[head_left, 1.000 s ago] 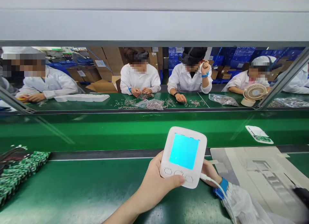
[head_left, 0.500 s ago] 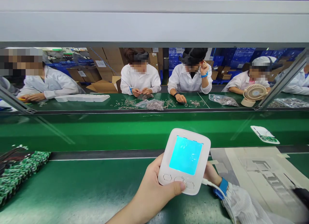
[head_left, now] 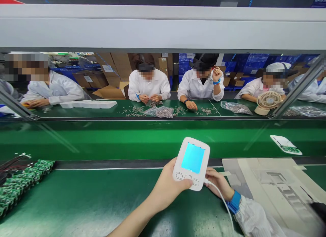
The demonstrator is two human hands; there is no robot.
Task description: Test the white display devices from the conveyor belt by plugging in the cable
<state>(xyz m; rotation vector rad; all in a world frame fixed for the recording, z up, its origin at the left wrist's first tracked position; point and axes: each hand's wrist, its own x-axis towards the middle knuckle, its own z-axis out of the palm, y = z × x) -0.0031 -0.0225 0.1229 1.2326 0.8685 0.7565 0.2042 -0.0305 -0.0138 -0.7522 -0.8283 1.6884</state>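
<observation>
My left hand [head_left: 165,186] grips a white handheld device [head_left: 205,158] with a lit, blank blue screen and outlined buttons below it. The thumb presses on the front near the buttons; the other fingers are hidden behind the casing. A white cable [head_left: 222,196] runs from the device's lower right edge down toward me. At that edge, my right hand [head_left: 221,185], with a blue wrist strap and white sleeve, has its fingers closed around the cable's plug end. The fingertips are partly hidden by the device.
Green circuit boards [head_left: 28,182] with wires are stacked at the left. A taped sheet [head_left: 244,182] lies at the right, below a white casing [head_left: 285,143] with a board. Beyond the green divider [head_left: 102,138], several co-workers handle small metal parts. A fan [head_left: 269,100] stands there.
My left hand has moved the device farther from me and slightly left. More of my right hand shows beside it, where before it was largely behind the casing. The view has shifted slightly.
</observation>
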